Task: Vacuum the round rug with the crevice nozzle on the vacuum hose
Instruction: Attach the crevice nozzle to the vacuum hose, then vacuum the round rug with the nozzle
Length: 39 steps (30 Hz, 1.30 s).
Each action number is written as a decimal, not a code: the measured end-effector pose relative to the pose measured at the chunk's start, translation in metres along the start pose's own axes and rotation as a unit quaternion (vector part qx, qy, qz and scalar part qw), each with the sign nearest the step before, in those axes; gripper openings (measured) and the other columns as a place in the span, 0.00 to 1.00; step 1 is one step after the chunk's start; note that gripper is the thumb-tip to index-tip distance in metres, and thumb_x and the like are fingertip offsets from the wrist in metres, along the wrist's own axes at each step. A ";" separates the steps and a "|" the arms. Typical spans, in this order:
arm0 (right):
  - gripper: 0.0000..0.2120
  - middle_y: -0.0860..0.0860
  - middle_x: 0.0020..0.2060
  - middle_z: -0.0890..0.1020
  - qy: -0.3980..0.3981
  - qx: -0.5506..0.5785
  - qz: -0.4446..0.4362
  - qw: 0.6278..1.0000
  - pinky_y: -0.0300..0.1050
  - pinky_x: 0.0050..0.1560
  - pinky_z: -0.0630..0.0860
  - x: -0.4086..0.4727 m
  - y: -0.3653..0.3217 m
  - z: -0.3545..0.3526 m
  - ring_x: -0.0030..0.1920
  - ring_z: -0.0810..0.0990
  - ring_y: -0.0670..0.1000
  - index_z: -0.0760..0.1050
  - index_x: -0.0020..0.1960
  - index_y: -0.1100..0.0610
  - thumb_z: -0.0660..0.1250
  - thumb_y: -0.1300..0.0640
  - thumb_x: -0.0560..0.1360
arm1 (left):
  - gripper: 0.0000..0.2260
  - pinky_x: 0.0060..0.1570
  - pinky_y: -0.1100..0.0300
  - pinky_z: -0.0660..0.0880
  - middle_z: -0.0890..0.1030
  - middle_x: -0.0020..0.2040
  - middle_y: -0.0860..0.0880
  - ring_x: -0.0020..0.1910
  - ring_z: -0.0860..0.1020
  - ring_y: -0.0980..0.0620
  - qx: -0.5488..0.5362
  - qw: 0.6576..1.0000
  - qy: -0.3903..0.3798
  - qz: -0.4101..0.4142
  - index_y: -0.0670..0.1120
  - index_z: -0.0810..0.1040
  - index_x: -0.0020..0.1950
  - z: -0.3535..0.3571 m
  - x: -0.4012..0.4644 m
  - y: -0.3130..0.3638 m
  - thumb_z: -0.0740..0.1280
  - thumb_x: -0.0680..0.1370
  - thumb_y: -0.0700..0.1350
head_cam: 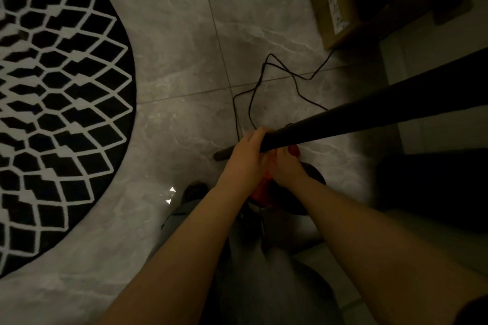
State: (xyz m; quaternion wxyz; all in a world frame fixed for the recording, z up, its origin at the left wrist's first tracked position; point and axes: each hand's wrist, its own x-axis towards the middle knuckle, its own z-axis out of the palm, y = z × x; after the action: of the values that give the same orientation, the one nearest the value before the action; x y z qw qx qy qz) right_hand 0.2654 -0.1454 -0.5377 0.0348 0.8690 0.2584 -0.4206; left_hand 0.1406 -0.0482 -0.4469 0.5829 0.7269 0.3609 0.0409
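Black tapered plastic crevice nozzle slanting toward 2 o'clock, left hand fingers wrapped around its narrow end, right hand gripping just beneath, round black-and-white patterned rug at 9 o'clock, well apart

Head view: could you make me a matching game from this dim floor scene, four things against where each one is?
Things:
1. rug
2. cord
3. box
4. tube

Places:
A. top right, by the wall
B. gripped at its end by both hands
C. left side of the floor
D. looped on the tiles, middle

Pairs: 1-C, 2-D, 3-A, 4-B. The left hand and right hand meet at the tube's end.
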 end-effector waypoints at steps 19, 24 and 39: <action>0.29 0.60 0.78 0.49 -0.050 -0.156 -0.062 0.985 0.63 0.74 0.52 -0.023 -0.010 -0.011 0.77 0.49 0.61 0.50 0.78 0.61 0.48 0.49 0.81 | 0.15 0.45 0.58 0.69 0.75 0.55 0.45 0.51 0.74 0.47 0.081 0.997 0.006 0.005 0.47 0.70 0.65 -0.021 0.020 0.004 0.63 0.78 0.40; 0.13 0.51 0.53 0.80 0.143 0.032 -0.233 0.962 0.48 0.53 0.78 -0.132 -0.050 -0.065 0.53 0.79 0.50 0.80 0.58 0.55 0.63 0.59 0.76 | 0.15 0.48 0.56 0.72 0.77 0.55 0.44 0.51 0.77 0.46 0.080 0.997 -0.011 -0.007 0.47 0.70 0.64 -0.029 0.015 0.008 0.64 0.78 0.43; 0.19 0.52 0.52 0.78 0.251 -0.600 -0.109 0.752 0.55 0.59 0.64 -0.326 -0.163 -0.272 0.55 0.75 0.58 0.72 0.63 0.50 0.62 0.48 0.74 | 0.20 0.56 0.54 0.72 0.76 0.63 0.40 0.61 0.76 0.40 -0.031 0.975 0.044 -0.217 0.43 0.68 0.72 -0.042 -0.024 0.057 0.60 0.81 0.47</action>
State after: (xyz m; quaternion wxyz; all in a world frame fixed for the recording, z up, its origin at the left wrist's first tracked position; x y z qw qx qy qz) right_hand 0.2143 -0.0659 -0.0932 0.4372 0.7096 0.5500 0.0533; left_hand 0.1293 -0.0312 -0.3751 0.5836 0.6103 0.5340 -0.0433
